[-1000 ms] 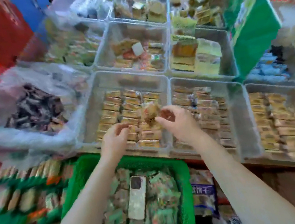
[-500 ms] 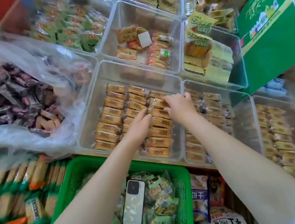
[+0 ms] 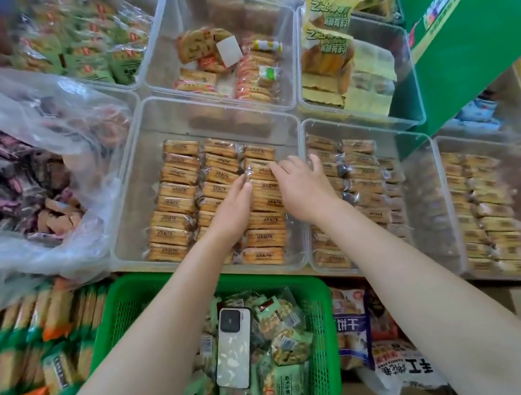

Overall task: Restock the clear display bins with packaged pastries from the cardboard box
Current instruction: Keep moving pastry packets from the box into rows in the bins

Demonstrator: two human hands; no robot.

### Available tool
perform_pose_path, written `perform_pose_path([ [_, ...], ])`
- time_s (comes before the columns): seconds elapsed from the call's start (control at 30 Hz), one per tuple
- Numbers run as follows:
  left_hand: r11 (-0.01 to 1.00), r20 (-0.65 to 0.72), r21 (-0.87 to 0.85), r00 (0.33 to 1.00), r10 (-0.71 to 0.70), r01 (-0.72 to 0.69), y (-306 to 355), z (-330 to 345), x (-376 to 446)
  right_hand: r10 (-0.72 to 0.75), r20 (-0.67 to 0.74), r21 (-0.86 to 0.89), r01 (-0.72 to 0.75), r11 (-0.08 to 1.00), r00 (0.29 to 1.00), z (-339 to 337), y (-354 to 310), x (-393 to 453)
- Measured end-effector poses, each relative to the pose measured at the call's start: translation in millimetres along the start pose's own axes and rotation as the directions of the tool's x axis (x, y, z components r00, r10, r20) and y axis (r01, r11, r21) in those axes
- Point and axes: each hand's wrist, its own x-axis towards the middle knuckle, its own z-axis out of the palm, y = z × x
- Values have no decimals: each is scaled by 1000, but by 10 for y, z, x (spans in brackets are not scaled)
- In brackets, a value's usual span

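Pressing flat, the left hand (image 3: 231, 207) and right hand (image 3: 302, 186) rest with straight, released fingers on packaged pastries (image 3: 257, 177) rowed in the clear display bin (image 3: 132, 220). Light, crinkly, slippery wrappers; crumbly inside, probably. Pinch each by its short ends.

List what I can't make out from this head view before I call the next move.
- Cardboard box: not identifiable in the head view.
- Pastries under the hands: covered by left hand and right hand.
- Far-right bin: smeared by blur.
- Pack labels: too small to read.
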Motion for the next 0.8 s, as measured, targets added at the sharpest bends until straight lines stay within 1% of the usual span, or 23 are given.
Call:
perform_pose_path([
  [0.07,999,-54,36,998,-17,19,48,52,-66,-9,-23,62,10,998,1000,-14,60,-182],
  [0.13,991,-167,129,986,8,14,81,153,-145,-14,-112,185,35,982,994,-19,164,-451],
  [0.2,967,-299,253,947,114,-36,138,329,-258,40,-264,358,60,932,964,-6,345,-800],
  [0.23,949,-333,303,924,190,-86,190,459,-315,101,-345,438,65,896,933,26,476,-991],
  [0.27,926,-332,347,904,268,-148,274,631,-388,179,-413,506,62,860,893,65,638,-1184],
  [0.3,900,-298,384,894,334,-208,376,843,-458,262,-459,569,54,821,849,115,831,-1388],
  [0.37,850,-173,427,895,412,-309,606,1395,-599,417,-470,687,25,726,778,174,1288,-1829],
  [0.43,798,-26,459,892,451,-390,827,2115,-737,563,-425,776,-34,629,708,202,1846,-2330],
  [0.5,754,100,492,889,448,-435,1007,2927,-895,718,-352,848,-119,516,600,323,2484,-2839],
  [0.57,723,202,494,872,445,-483,1128,3768,-1050,851,-292,899,-179,400,437,531,3162,-3354],
  [0.6,689,247,499,849,467,-525,1160,4169,-1121,897,-257,914,-211,346,358,664,3490,-3603],
  [0.63,631,297,512,809,507,-583,1186,4579,-1183,932,-201,924,-257,283,303,818,3817,-3855],
  [0.67,550,357,528,756,548,-647,1196,4963,-1234,954,-118,925,-319,206,275,985,4109,-4088],
  [0.7,456,415,551,704,577,-698,1203,5316,-1283,961,-2,913,-393,115,275,1189,4380,-4295],
  [0.73,363,466,586,668,580,-724,1211,5632,-1324,947,141,883,-469,12,290,1416,4628,-4460],
  [0.77,270,506,637,656,561,-722,1217,5897,-1359,908,282,835,-544,-74,310,1648,4835,-4584],
  [0.8,171,529,691,652,542,-703,1225,6111,-1386,851,408,776,-616,-133,330,1897,5008,-4647],
])
